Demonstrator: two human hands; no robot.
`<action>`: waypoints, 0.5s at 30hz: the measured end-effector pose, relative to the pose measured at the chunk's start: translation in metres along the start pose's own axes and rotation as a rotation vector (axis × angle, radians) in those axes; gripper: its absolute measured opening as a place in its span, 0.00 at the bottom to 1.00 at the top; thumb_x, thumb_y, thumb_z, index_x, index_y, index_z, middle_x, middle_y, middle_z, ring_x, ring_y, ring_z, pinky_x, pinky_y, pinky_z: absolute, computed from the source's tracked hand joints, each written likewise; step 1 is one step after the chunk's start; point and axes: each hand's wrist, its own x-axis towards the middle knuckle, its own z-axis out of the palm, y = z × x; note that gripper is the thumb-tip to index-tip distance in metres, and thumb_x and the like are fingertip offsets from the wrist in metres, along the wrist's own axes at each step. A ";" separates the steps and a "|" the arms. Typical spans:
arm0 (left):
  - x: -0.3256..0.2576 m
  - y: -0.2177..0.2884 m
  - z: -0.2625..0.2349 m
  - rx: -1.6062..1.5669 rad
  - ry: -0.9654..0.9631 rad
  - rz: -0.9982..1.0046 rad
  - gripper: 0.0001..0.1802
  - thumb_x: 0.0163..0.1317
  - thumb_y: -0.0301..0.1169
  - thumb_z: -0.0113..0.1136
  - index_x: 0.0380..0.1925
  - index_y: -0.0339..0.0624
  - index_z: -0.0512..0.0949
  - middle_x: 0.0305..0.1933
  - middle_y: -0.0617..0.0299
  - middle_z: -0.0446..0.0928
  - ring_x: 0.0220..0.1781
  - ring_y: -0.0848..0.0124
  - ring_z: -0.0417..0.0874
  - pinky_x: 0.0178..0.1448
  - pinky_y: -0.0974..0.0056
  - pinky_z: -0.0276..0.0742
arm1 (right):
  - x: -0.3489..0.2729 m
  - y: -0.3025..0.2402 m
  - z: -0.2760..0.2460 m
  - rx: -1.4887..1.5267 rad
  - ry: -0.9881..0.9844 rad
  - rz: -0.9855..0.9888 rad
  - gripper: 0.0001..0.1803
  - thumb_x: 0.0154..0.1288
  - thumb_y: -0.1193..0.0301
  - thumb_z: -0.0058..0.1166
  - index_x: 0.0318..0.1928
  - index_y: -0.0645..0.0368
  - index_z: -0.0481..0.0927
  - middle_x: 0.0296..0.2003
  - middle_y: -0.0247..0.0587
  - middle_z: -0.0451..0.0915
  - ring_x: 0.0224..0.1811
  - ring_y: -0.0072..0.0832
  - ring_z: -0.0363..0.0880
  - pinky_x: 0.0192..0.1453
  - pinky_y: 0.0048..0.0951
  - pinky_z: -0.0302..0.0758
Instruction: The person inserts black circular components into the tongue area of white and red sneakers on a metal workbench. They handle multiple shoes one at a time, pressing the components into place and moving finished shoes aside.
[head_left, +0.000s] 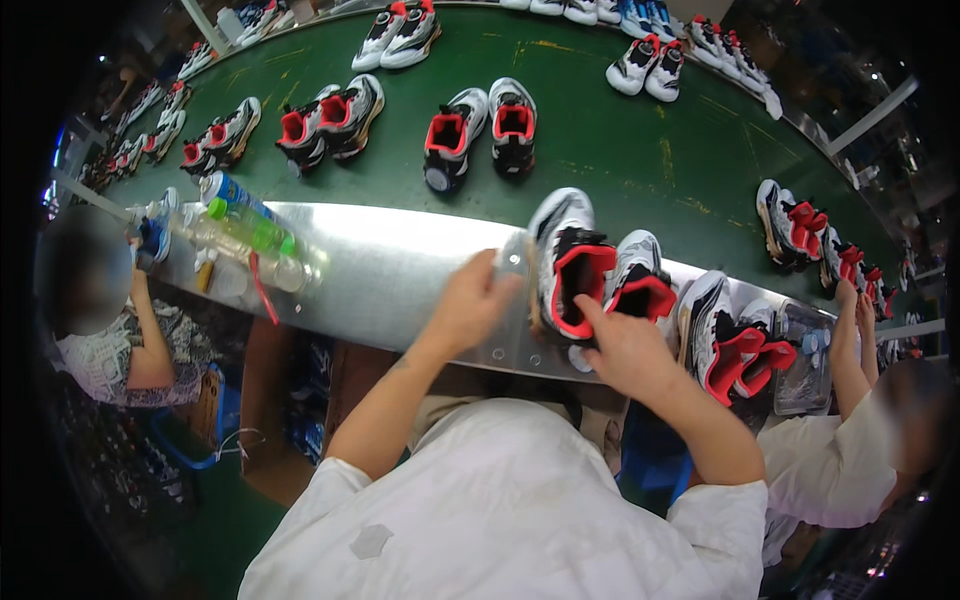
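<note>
A white, black and red high-top sneaker (562, 265) stands at the metal edge strip in front of me, its red-lined opening towards me. My right hand (632, 350) has hold of its red collar, with the index finger reaching into the opening. Left of this shoe is my left hand (472, 308), blurred, its fingertips towards the shoe's side; whether it touches or holds anything cannot be made out. A matching sneaker (638, 272) sits just right of the first, partly behind my right hand. Further right is another pair of the same sneakers (708, 330).
A green belt (600, 140) carries several sneaker pairs past the metal ledge (390, 260). Plastic bottles (245, 228) and a red strap (263, 290) lie on the ledge at left. A clear plastic bin (803, 370) is at right. Co-workers (140, 345) (840, 450) sit on both sides.
</note>
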 end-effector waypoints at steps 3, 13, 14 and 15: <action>-0.021 0.000 0.041 0.475 0.051 0.219 0.27 0.68 0.39 0.68 0.55 0.25 0.77 0.53 0.33 0.80 0.47 0.36 0.88 0.49 0.39 0.85 | -0.020 -0.005 0.011 0.098 -0.016 -0.072 0.51 0.63 0.68 0.73 0.83 0.50 0.61 0.40 0.51 0.87 0.42 0.55 0.88 0.48 0.53 0.84; -0.070 0.004 0.021 0.295 0.049 0.266 0.19 0.64 0.29 0.64 0.52 0.28 0.80 0.51 0.40 0.81 0.43 0.37 0.86 0.49 0.42 0.85 | -0.054 -0.026 -0.060 -0.216 0.048 0.016 0.33 0.62 0.66 0.74 0.68 0.53 0.80 0.42 0.46 0.84 0.48 0.47 0.83 0.53 0.46 0.79; -0.073 0.004 0.024 0.258 0.056 0.279 0.19 0.63 0.28 0.64 0.53 0.29 0.80 0.51 0.41 0.81 0.43 0.38 0.86 0.49 0.43 0.85 | -0.042 -0.041 -0.059 -0.124 0.231 -0.099 0.31 0.61 0.68 0.74 0.64 0.56 0.81 0.43 0.45 0.83 0.50 0.46 0.83 0.56 0.45 0.79; -0.074 0.005 0.025 0.225 0.060 0.283 0.18 0.63 0.27 0.64 0.52 0.29 0.80 0.51 0.42 0.81 0.43 0.38 0.85 0.48 0.43 0.85 | -0.019 -0.053 -0.058 -0.010 0.400 -0.264 0.28 0.60 0.70 0.74 0.61 0.59 0.83 0.45 0.45 0.82 0.54 0.47 0.81 0.60 0.46 0.79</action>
